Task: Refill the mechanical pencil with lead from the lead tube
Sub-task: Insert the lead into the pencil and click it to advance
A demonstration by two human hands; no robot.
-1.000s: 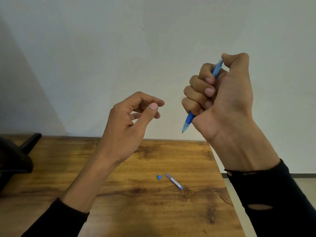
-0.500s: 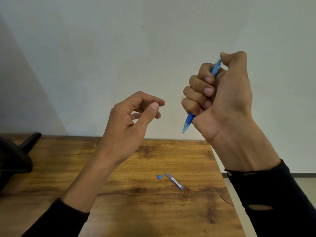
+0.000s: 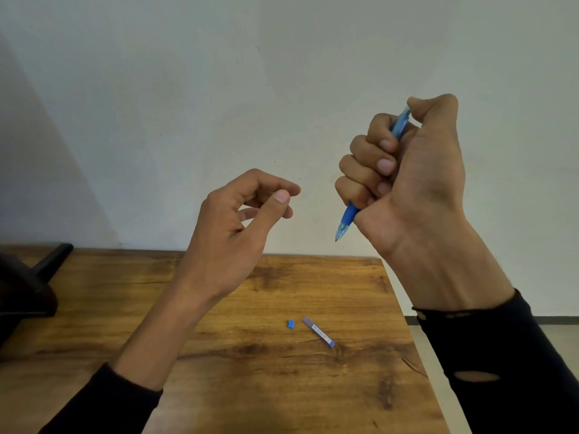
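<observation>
My right hand (image 3: 416,170) is raised in front of the wall, fist closed around a blue mechanical pencil (image 3: 347,220). The tip points down and left, and my thumb rests on the pencil's top end. My left hand (image 3: 238,227) hovers left of the tip with thumb and forefinger nearly pinched; I cannot tell whether a lead is between them. On the wooden table (image 3: 282,386) lies the lead tube (image 3: 318,331), slanted, with a small blue cap (image 3: 291,323) just left of it.
A black object (image 3: 28,289) sits at the table's left edge. The table's right edge (image 3: 416,346) runs close to the lead tube, with floor beyond it. A plain pale wall stands behind the table.
Nearly nothing has moved. My right thumb has shifted slightly on the pencil's top end; my left hand holds the same pose.
</observation>
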